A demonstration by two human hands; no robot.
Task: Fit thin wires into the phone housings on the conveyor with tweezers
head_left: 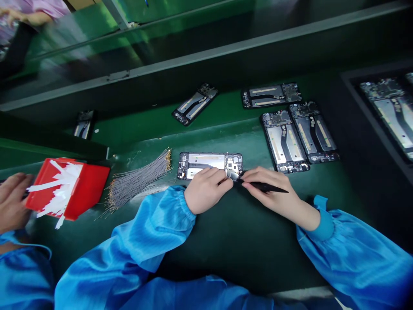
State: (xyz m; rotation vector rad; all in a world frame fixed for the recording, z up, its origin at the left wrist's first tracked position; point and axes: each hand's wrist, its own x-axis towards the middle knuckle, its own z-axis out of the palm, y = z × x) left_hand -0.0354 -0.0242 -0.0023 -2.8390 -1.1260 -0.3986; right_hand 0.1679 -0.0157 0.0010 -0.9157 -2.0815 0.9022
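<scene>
An opened phone (206, 160) lies flat and crosswise before me, its battery and circuit boards bare. My left hand (208, 189) is closed over its lower edge, fingers curled against it and hiding part of the frame. In a pinch, my right hand (274, 189) grips slim black tweezers (267, 187). Their tip points at the phone's lower right corner, near my left fingertips; exact contact there is too small to make out. Left of the phone, a bundle of thin grey cables (140, 178) with gold-coloured ends lies on the green bench (222, 245).
Several other opened phones lie at the back and right, including a pair side by side (285, 142). A black tray (355, 129) holds more phones at far right. A red bin (87, 185) with white strips stands left, beside a co-worker's hand (14, 202). A raised rail (193, 60) crosses behind.
</scene>
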